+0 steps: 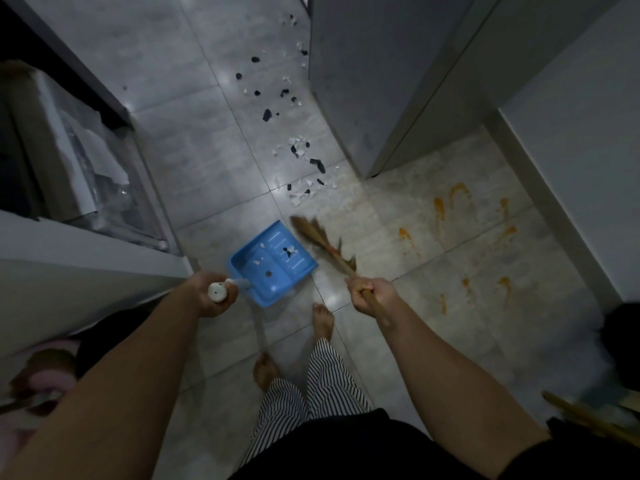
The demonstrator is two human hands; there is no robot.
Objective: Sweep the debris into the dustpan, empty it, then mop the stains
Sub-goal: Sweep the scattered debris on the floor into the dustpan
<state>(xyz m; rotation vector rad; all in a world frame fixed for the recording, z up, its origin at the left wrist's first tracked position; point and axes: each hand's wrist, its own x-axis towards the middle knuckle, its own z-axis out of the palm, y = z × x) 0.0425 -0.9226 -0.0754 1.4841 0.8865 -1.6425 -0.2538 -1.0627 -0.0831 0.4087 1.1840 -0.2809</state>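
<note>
Blue dustpan [273, 263] holds few scraps; left hand [211, 294] grips its handle; right hand [369, 294] grips broom [320, 242].

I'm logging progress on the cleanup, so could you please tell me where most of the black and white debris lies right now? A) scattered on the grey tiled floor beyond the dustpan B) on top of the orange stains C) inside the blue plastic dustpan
A: only a few bits sit in the blue plastic dustpan, while the black and white debris trails across the grey tiled floor beyond it.
</note>
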